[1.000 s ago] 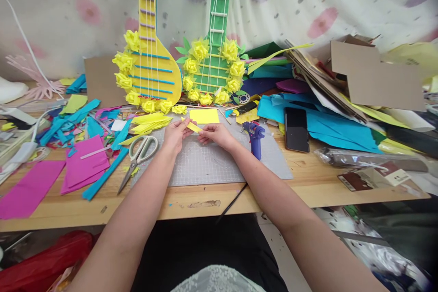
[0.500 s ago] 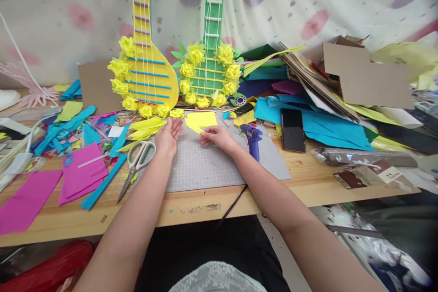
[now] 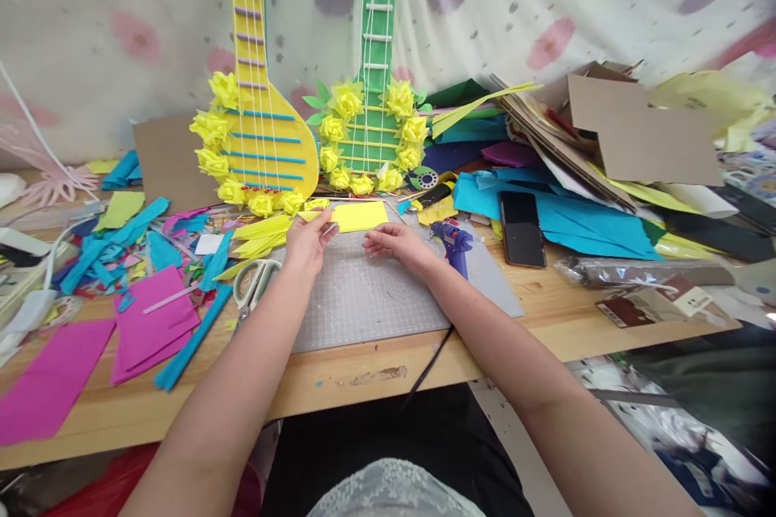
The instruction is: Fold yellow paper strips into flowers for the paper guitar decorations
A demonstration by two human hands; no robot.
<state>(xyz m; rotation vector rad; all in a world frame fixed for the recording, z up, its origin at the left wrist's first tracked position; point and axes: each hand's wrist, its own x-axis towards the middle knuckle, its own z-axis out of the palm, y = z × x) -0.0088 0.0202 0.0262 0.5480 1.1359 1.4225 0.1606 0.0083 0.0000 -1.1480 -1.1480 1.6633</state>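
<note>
My left hand [image 3: 308, 244] is closed in a pinch on a small yellow paper strip [image 3: 309, 216], mostly hidden behind the fingers. To its right, my right hand [image 3: 400, 246] hovers over the grey cutting mat [image 3: 364, 303], its fingers loosely bent with nothing visible in them. Between and just beyond both hands lies a yellow paper rectangle [image 3: 360, 216]. More yellow strips [image 3: 260, 236] are piled left of my left hand. Grey-handled scissors [image 3: 251, 288] rest beside my left forearm, partly covered by it. A blue glue gun [image 3: 453, 244] lies on the mat past my right hand.
Two paper-flower-trimmed instruments, one yellow [image 3: 272, 141] and one green [image 3: 377, 129], stand at the back. Pink sheets [image 3: 154, 319] and blue scraps lie left. A phone [image 3: 521, 230], blue paper [image 3: 582, 222] and stacked cardboard [image 3: 648, 129] occupy the right.
The yellow strip has gone from my right hand to my left, which has closed on it. My right hand has drawn back slightly rightward, and the fingers have loosened. The view has shifted slightly.
</note>
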